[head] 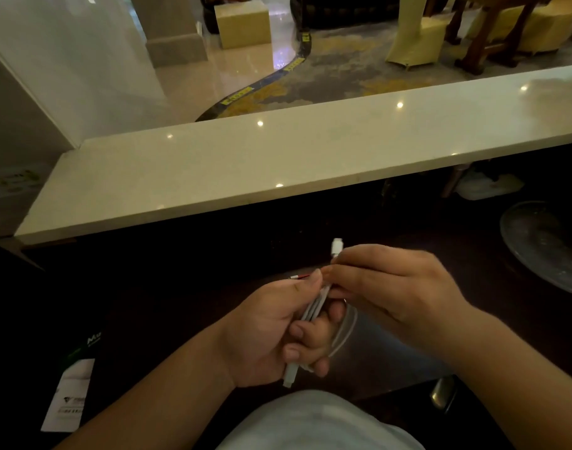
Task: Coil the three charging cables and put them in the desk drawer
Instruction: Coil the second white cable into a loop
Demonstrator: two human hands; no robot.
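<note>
My left hand [278, 332] is closed around a bundle of folded white cable [314, 306] above the dark desk. One white plug [290, 375] pokes out under my left fingers. A loop of the white cable [346, 332] hangs to the right of that hand. My right hand [388, 287] pinches the same cable near its other white plug [336, 246], which points upward. A thin red cable tip [299, 277] sticks out leftward by my left thumb. No drawer is visible.
A pale stone counter ledge [278, 157] runs across above the dark desk [180, 287]. A glass dish [547, 245] sits at the right. A white and green leaflet [72, 391] lies at the lower left. A metal knob [442, 393] shows at the lower right.
</note>
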